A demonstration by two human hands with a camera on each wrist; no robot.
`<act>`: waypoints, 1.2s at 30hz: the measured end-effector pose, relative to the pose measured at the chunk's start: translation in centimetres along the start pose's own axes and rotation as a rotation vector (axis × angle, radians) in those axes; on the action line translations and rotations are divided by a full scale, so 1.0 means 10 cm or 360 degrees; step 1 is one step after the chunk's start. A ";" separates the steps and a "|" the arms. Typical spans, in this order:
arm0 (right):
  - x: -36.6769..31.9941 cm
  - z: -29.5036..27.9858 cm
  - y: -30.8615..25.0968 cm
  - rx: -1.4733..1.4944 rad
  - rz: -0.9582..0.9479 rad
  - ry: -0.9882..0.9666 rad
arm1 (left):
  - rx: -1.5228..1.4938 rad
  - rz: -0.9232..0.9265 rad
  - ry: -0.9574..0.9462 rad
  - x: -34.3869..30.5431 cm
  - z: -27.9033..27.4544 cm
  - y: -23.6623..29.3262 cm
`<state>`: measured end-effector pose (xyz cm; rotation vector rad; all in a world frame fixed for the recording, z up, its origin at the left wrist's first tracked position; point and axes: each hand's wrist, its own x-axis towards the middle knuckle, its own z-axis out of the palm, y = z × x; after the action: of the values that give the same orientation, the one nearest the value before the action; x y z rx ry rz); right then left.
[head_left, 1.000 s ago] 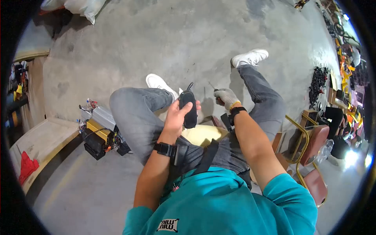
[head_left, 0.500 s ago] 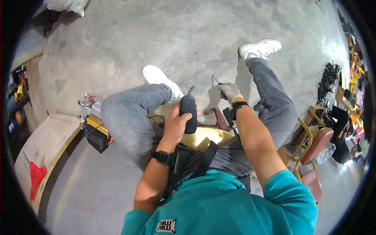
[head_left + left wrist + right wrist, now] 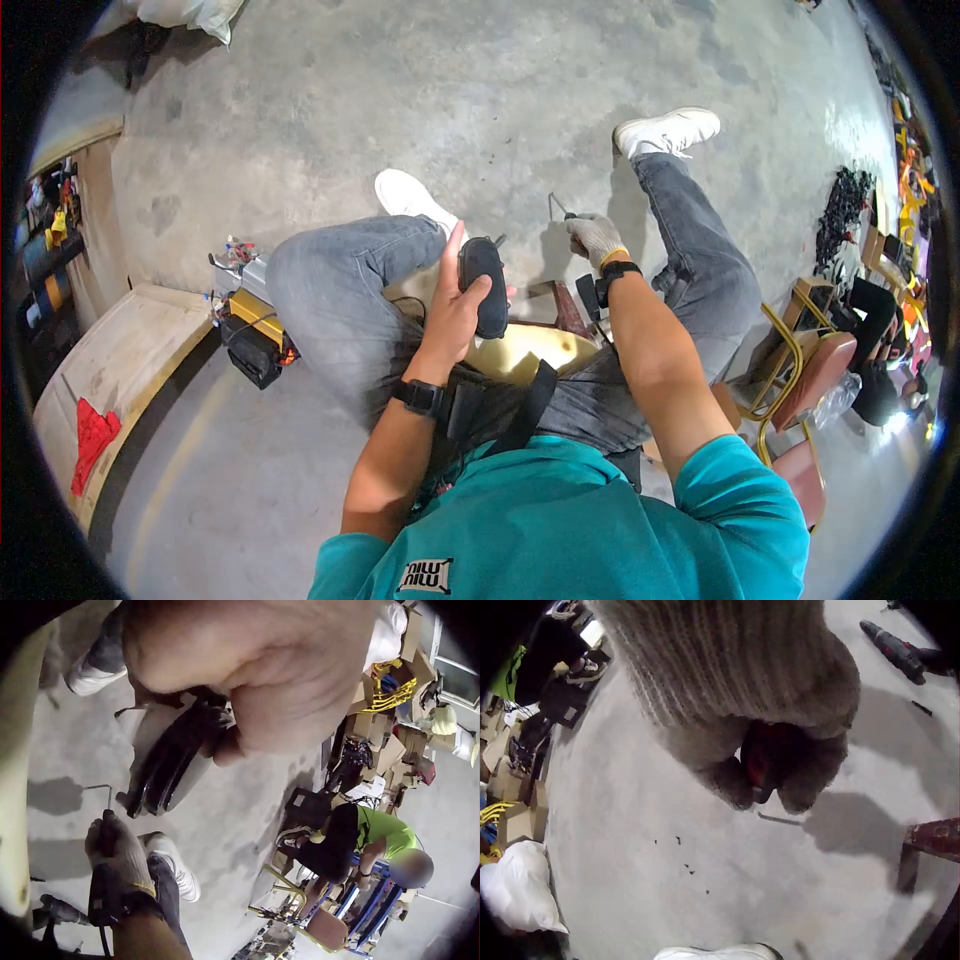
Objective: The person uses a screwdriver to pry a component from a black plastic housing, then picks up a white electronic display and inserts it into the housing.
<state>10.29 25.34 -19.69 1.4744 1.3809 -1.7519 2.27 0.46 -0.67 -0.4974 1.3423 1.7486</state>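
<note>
My bare left hand (image 3: 452, 315) holds up a black oblong object (image 3: 484, 290) with rounded ends, thumb across its face and one finger straight along its side. From the left wrist, the object (image 3: 169, 761) shows glossy, layered long edges; its exact kind is unclear. My right hand (image 3: 597, 240), in a knitted glove, grips a hand tool with a thin, bent metal shaft (image 3: 110, 798). Its dark red handle (image 3: 759, 761) shows between the gloved fingers. The tool and the black object are apart, with the right hand farther to the right.
Between my legs is a yellow seat surface (image 3: 530, 352). A power drill (image 3: 894, 651) lies on the floor. At left stand boxy electrical parts (image 3: 250, 320) and a pale bench (image 3: 135, 345) with a red cloth (image 3: 95, 445); chairs (image 3: 815, 380) are at right.
The black object has turned in my left hand, and one finger now stretches along its side. My gloved right hand keeps its hold on the tool, whose bent shaft shows more clearly.
</note>
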 end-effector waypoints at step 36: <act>-3.02 0.02 -0.33 -0.0356 -0.1249 -0.0455 | -0.0145 0.0327 -0.0595 0.03 -0.33 0.11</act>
<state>16.99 19.11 9.26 0.5411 2.0661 -2.0350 0.64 -2.51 -1.35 -0.0723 1.0795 1.9607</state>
